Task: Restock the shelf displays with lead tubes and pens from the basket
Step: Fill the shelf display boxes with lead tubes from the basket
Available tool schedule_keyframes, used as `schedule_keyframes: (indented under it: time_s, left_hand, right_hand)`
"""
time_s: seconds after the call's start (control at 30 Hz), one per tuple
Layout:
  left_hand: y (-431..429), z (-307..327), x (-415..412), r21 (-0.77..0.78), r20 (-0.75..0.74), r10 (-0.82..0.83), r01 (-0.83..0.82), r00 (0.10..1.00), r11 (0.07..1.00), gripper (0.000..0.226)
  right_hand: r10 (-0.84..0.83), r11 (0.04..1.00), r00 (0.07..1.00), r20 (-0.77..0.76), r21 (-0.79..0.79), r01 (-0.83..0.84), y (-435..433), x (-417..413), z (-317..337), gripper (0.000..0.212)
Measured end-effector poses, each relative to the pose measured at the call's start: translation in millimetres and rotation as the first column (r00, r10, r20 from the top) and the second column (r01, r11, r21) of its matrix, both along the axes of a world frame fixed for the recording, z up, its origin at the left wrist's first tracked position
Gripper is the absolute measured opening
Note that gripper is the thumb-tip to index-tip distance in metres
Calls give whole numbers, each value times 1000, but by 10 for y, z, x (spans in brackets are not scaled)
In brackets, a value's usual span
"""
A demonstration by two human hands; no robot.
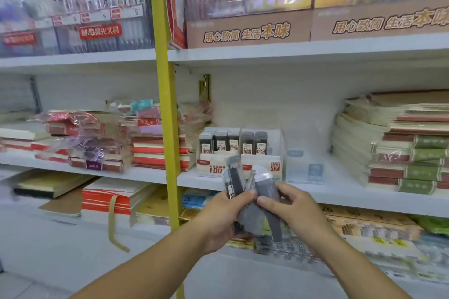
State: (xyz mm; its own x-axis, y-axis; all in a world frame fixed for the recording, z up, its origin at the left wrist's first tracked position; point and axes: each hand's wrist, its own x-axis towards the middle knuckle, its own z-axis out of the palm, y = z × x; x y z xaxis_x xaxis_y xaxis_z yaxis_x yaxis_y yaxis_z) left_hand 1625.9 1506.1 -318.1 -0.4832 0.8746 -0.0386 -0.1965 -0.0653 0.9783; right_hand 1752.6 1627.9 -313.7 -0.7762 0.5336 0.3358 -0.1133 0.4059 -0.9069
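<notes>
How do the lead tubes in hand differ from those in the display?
The held lead tubes fan out tilted between the left hand and right hand; the display lead tubes stand upright in a row. Held ones are in the air, display ones in a white box. Both are dark grey.

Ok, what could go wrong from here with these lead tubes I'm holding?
The left hand and right hand pinch a loose fan of lead tubes; one could slip and drop. The display has a section marked HB 0.7, so a tube might go into the wrong section.
</notes>
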Motion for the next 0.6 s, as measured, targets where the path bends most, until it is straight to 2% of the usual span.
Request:
schedule_keyframes:
  time_s: [0.2,0.3,0.4,0.47,0.53,0.57,0.6]
  left_hand:
    - [159,-39,-263,98,53,64,-69,997,993,23]
    - [216,-113,-397,130,109,92,-106,990,986,28]
    - [263,-150,-494,147,119,123,-140,985,979,24]
    - [287,-166,-509,159,116,132,-150,984,976,21]
    - [298,-177,-490,155,103,141,-155,985,976,23]
    - [304,-178,-478,156,97,143,-156,985,975,25]
    - [306,-174,-464,165,95,140,-154,986,974,26]
  right_hand:
    - [36,998,999,-9,56,-35,122,-294,128,27]
    - [51,998,999,-13,-25,-51,214,-371,84,34]
    - [19,1000,998,54,4,-19,303,-410,-16,31]
    - [66,998,994,86,-29,-63,328,-414,-69,40]
    - [89,993,994,65,-85,-83,317,-429,-90,33]
    - [93,991,995,39,-101,-89,323,-442,-88,35]
    - [90,989,996,7,-116,-89,330,-452,-84,49]
